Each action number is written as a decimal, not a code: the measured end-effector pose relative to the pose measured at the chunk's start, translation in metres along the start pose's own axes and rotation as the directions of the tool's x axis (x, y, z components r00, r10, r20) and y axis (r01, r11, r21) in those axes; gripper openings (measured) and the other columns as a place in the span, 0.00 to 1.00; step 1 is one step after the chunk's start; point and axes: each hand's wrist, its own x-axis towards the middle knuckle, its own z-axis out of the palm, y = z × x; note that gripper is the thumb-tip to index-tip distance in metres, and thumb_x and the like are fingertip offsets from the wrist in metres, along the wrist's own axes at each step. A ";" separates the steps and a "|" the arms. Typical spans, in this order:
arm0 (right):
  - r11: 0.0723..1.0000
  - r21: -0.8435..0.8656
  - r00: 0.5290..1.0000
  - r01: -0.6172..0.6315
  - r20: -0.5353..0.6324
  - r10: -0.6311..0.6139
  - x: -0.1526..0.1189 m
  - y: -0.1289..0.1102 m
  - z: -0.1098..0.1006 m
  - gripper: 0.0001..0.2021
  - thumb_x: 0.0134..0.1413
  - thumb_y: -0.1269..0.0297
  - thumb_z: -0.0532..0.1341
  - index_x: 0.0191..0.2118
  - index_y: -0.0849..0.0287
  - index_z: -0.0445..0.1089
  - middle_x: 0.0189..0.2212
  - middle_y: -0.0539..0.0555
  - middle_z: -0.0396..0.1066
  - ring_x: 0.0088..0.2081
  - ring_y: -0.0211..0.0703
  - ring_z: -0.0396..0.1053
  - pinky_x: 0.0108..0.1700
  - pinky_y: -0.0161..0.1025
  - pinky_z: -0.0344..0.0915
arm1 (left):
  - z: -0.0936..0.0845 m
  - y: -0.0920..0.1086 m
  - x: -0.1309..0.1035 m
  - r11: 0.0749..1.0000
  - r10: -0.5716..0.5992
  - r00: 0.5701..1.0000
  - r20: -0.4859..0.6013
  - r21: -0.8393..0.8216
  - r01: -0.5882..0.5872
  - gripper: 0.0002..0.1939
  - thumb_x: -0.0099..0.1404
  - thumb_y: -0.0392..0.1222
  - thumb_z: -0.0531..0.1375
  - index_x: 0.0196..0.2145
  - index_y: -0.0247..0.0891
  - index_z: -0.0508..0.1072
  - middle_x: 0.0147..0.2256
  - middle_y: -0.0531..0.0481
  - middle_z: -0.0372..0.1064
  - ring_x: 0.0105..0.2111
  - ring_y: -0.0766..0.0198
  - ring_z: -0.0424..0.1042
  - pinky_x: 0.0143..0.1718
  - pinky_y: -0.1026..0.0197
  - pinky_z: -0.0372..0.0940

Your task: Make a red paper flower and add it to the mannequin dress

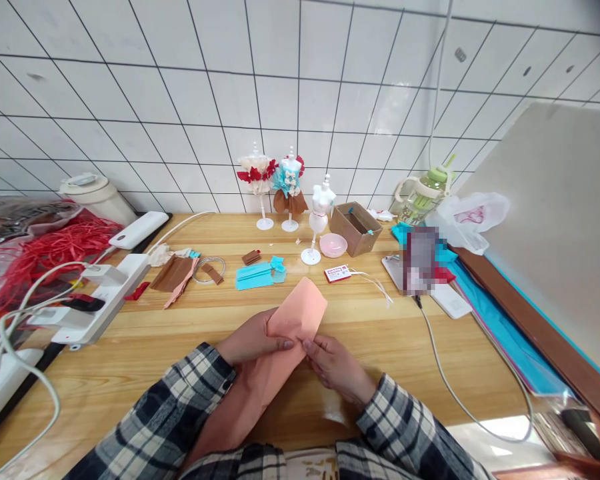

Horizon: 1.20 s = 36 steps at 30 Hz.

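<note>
A long sheet of salmon-pink paper, crepe-like and folded over at its far end, runs from my lap up over the table edge. My left hand is closed on the paper's left side, thumb lying on top. At its right edge, my right hand pinches the paper between thumb and fingers, close to the left thumb. Beyond the paper stands a bare white mini mannequin on a round base. Two more mannequins stand behind, one in a cream and red dress, one in a blue and brown dress.
Blue paper pieces and brown paper scraps lie ahead. A pink bowl, cardboard box and small red-and-white packet sit near the mannequins. Left are a power strip and cables; right, a bottle and charging cable.
</note>
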 end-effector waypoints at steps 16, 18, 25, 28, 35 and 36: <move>0.996 -0.087 0.999 -0.003 0.042 0.007 0.005 0.012 -0.008 0.28 0.46 0.32 0.52 0.27 0.56 0.56 0.12 0.40 0.48 0.12 0.27 0.42 0.13 0.31 0.38 | 0.000 -0.003 -0.001 1.000 -0.001 1.000 -0.002 -0.029 0.001 0.28 0.52 0.49 0.67 0.48 0.35 0.69 0.47 0.45 0.72 0.48 0.51 0.68 0.50 0.52 0.62; 0.997 -0.080 0.996 0.011 0.084 -0.004 0.005 0.011 -0.011 0.27 0.46 0.33 0.53 0.29 0.57 0.56 0.14 0.40 0.49 0.13 0.27 0.44 0.14 0.30 0.40 | 0.000 0.001 -0.004 0.998 -0.012 1.000 0.003 -0.054 0.012 0.26 0.54 0.50 0.65 0.47 0.35 0.69 0.46 0.45 0.72 0.48 0.51 0.68 0.49 0.53 0.62; 0.991 -0.135 0.983 0.011 0.182 0.014 -0.004 0.002 -0.016 0.26 0.48 0.34 0.52 0.32 0.56 0.56 0.18 0.42 0.57 0.13 0.28 0.48 0.14 0.30 0.49 | -0.001 0.006 -0.006 0.995 -0.007 1.000 -0.007 -0.096 0.006 0.25 0.53 0.49 0.66 0.47 0.36 0.69 0.45 0.46 0.73 0.47 0.51 0.69 0.49 0.53 0.62; 0.978 -0.206 0.986 0.031 0.168 0.004 -0.004 0.004 -0.015 0.26 0.51 0.35 0.49 0.33 0.57 0.57 0.17 0.43 0.60 0.12 0.29 0.51 0.13 0.30 0.52 | -0.001 0.005 -0.007 0.996 -0.007 1.000 -0.018 -0.095 0.005 0.27 0.53 0.49 0.66 0.49 0.36 0.69 0.47 0.45 0.72 0.48 0.50 0.68 0.50 0.52 0.61; 0.990 -0.137 0.997 -0.030 0.067 0.039 -0.004 0.005 -0.018 0.26 0.48 0.33 0.52 0.30 0.56 0.57 0.17 0.41 0.50 0.14 0.26 0.42 0.13 0.28 0.39 | -0.002 0.004 -0.008 0.990 -0.016 1.000 -0.018 -0.142 0.014 0.27 0.54 0.48 0.66 0.49 0.36 0.68 0.48 0.45 0.71 0.49 0.51 0.68 0.50 0.52 0.62; 0.992 -0.121 0.996 -0.041 0.074 0.050 -0.004 0.005 -0.018 0.26 0.47 0.33 0.52 0.31 0.56 0.57 0.17 0.41 0.50 0.14 0.26 0.42 0.13 0.28 0.39 | -0.002 0.004 -0.007 0.991 -0.016 1.000 -0.017 -0.135 0.014 0.26 0.54 0.48 0.66 0.49 0.36 0.68 0.47 0.45 0.72 0.48 0.51 0.68 0.50 0.52 0.62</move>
